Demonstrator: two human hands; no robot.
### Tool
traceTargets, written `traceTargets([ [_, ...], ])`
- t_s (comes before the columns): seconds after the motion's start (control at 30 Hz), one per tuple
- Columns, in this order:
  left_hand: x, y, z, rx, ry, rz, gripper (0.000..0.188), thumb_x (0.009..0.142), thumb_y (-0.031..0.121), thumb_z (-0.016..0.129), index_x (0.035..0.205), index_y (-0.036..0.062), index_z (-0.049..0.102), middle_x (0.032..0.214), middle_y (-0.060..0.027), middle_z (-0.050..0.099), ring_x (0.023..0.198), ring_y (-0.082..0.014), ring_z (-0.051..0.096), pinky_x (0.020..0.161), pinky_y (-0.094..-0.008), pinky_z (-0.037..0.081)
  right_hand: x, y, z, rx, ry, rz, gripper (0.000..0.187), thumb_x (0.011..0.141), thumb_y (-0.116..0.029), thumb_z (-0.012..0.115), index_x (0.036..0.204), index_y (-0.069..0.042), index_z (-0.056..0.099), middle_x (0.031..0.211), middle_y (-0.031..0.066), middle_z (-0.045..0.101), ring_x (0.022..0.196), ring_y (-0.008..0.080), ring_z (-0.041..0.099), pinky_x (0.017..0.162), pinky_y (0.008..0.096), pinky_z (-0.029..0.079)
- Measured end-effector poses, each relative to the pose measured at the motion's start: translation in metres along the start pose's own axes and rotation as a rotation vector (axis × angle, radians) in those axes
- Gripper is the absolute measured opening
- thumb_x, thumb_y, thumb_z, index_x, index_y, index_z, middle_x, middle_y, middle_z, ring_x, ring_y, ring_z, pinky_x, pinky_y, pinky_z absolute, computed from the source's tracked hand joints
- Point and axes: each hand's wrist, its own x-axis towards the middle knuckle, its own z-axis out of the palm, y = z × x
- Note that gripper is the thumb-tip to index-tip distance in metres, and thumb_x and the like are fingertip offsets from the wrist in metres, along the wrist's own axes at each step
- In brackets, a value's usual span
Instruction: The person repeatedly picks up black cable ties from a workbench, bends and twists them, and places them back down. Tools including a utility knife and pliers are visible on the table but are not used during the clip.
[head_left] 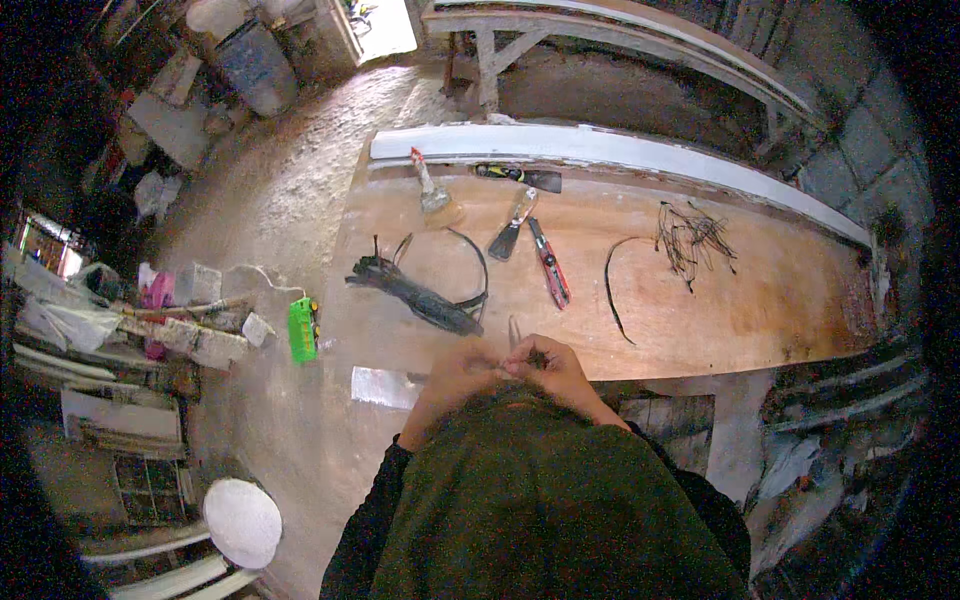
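My left hand point(458, 368) and my right hand point(556, 372) meet close to my body at the near edge of the wooden table. Their fingers are pinched together. A thin, pale loop-like strip point(514, 328) rises between them, and something small and dark shows at the right fingers; its kind is unclear. Just beyond my left hand lies a bundle of black cable ties point(425, 302), with one curved black strip point(484, 265) beside it. A red utility knife point(549, 264) rests farther off, beside a putty knife point(512, 228).
A paintbrush point(434, 200) and another scraper point(520, 177) lie near the long white board point(600, 148) at the table's back. To the right are a single black strip point(610, 290) and a tangle of thin black strands point(690, 243). A green object point(302, 330) stands left, off the table.
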Motion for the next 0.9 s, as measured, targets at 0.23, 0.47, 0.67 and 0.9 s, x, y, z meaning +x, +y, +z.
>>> traceTargets([
  [0.23, -0.037, 0.006, 0.018, -0.391, 0.135, -0.180, 0.025, 0.067, 0.002, 0.057, 0.090, 0.0035, 0.049, 0.078, -0.0047, 0.055, 0.064, -0.0111, 0.053, 0.053, -0.0216, 0.045, -0.004, 0.008, -0.007, -0.450, -0.099, -0.276, 0.010, 0.072, -0.003, 0.059, 0.081, -0.001, 0.055, 0.075, 0.0077, 0.055, 0.071, 0.0174, 0.054, 0.064, 0.0261, 0.042],
  [0.47, -0.061, -0.005, 0.044, -0.200, 0.499, 0.007, 0.024, 0.065, 0.010, 0.064, 0.087, 0.0048, 0.055, 0.083, -0.0034, 0.056, 0.078, -0.0162, 0.052, 0.070, -0.0271, 0.042, -0.003, 0.001, -0.003, -0.438, -0.325, -0.332, 0.012, 0.072, -0.007, 0.059, 0.083, -0.003, 0.054, 0.075, 0.0103, 0.055, 0.070, 0.0222, 0.055, 0.063, 0.0293, 0.043],
  [0.67, -0.088, -0.003, 0.042, 0.613, 0.551, 0.022, 0.013, 0.067, 0.015, 0.061, 0.076, 0.0050, 0.060, 0.078, -0.0093, 0.055, 0.075, -0.0243, 0.053, 0.067, -0.0322, 0.041, 0.001, -0.007, 0.016, -0.523, -0.616, -0.288, 0.011, 0.073, -0.007, 0.055, 0.083, -0.004, 0.052, 0.075, 0.0115, 0.054, 0.070, 0.0259, 0.054, 0.061, 0.0320, 0.043],
  [0.9, -0.141, -0.004, 0.030, 0.417, 0.538, -0.050, 0.017, 0.063, 0.006, 0.065, 0.080, 0.0070, 0.062, 0.078, -0.0062, 0.054, 0.076, -0.0191, 0.052, 0.067, -0.0286, 0.041, -0.009, 0.020, 0.063, -0.564, -0.852, -0.460, 0.025, 0.070, -0.008, 0.056, 0.095, -0.008, 0.052, 0.090, 0.0134, 0.054, 0.080, 0.0316, 0.052, 0.069, 0.0372, 0.043],
])
